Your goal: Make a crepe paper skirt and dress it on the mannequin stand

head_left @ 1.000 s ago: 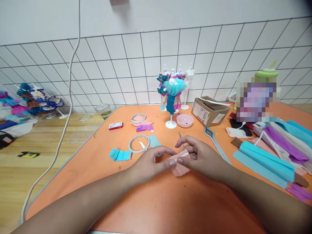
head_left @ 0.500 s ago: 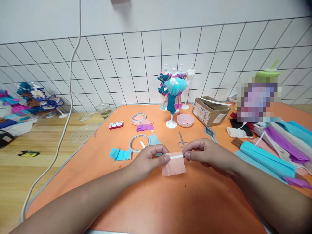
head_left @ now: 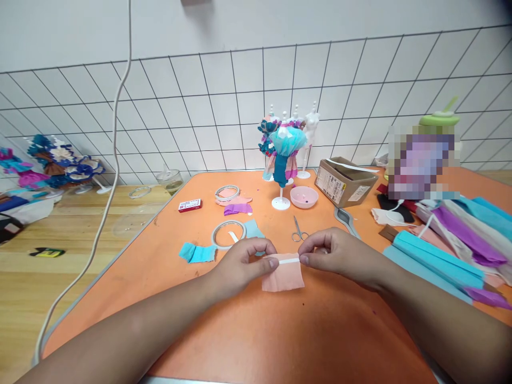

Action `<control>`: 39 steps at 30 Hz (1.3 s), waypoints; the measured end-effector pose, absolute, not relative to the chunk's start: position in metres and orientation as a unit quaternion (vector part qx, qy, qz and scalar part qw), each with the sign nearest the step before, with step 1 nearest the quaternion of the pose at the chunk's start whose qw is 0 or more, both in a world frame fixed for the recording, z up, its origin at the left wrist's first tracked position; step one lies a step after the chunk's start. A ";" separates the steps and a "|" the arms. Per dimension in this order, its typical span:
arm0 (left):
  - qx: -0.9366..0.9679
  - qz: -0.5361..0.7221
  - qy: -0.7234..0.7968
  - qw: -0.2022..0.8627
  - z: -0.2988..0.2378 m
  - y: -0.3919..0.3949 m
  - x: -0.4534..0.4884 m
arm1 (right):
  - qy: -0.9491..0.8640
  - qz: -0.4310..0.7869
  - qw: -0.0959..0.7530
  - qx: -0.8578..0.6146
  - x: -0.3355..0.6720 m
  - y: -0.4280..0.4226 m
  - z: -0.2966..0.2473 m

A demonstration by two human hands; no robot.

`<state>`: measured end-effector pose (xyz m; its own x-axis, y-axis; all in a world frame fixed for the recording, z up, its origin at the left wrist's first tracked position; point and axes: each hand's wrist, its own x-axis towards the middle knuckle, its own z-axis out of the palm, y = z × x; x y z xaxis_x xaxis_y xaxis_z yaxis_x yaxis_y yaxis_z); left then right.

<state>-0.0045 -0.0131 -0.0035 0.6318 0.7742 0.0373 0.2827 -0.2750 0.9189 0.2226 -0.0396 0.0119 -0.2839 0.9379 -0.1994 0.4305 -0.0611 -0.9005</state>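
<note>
Between both hands hangs a small piece of pink crepe paper (head_left: 284, 278), with a strip of white tape (head_left: 288, 261) along its upper edge. My left hand (head_left: 250, 261) pinches the paper's upper left corner between thumb and forefinger. At the upper right corner, my right hand (head_left: 330, 250) pinches the paper and the end of the tape. Small scissors (head_left: 298, 230) lie just beyond the right hand. A roll of tape (head_left: 214, 234) with a loose white end lies beyond the left hand, beside a pale blue paper piece (head_left: 254, 229) and a bright blue crepe piece (head_left: 198, 253).
White mini dress forms (head_left: 281, 203) with paper dresses stand at the back beside a pink bowl (head_left: 304, 197) and a cardboard box (head_left: 346, 184). Coloured crepe paper (head_left: 440, 258) is piled at the right. A red-and-white small box (head_left: 190, 205) and a white cable (head_left: 116, 133) are left.
The pink paper has dropped slightly and tilted a little towards the left. Both hands keep their pinch, the right one shifted slightly inward.
</note>
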 end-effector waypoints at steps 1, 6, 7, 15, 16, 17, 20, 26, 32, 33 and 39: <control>0.759 0.249 0.348 0.491 -0.003 -0.013 -0.004 | -0.635 0.489 0.260 -0.539 0.223 -0.039 0.012; 0.766 0.250 0.346 0.480 -0.003 -0.013 -0.005 | -0.635 0.498 0.261 -0.530 0.226 -0.039 0.010; 0.768 0.251 0.345 0.478 -0.003 -0.013 -0.005 | -0.634 0.500 0.260 -0.530 0.226 -0.039 0.010; 0.772 0.248 0.346 0.472 -0.004 -0.013 -0.006 | -0.633 0.501 0.247 -0.536 0.224 -0.039 0.008; 0.774 0.248 0.345 0.470 -0.004 -0.013 -0.006 | -0.633 0.501 0.248 -0.536 0.224 -0.039 0.008; 0.776 0.247 0.344 0.467 -0.003 -0.013 -0.006 | -0.633 0.502 0.248 -0.535 0.224 -0.039 0.008; 0.781 0.245 0.344 0.461 -0.003 -0.013 -0.006 | -0.632 0.510 0.249 -0.527 0.224 -0.038 0.008; 0.779 0.246 0.345 0.462 -0.003 -0.013 -0.006 | -0.635 0.524 0.246 -0.511 0.224 -0.039 0.010; 0.773 0.242 0.371 0.453 -0.003 -0.012 -0.001 | -0.654 0.504 0.257 -0.502 0.220 -0.041 0.010; 0.770 0.246 0.387 0.443 -0.004 -0.012 0.000 | -0.654 0.503 0.265 -0.498 0.218 -0.042 0.009; 0.753 0.445 0.442 0.201 -0.004 -0.012 -0.003 | -0.590 0.517 0.341 -0.519 0.205 -0.044 -0.001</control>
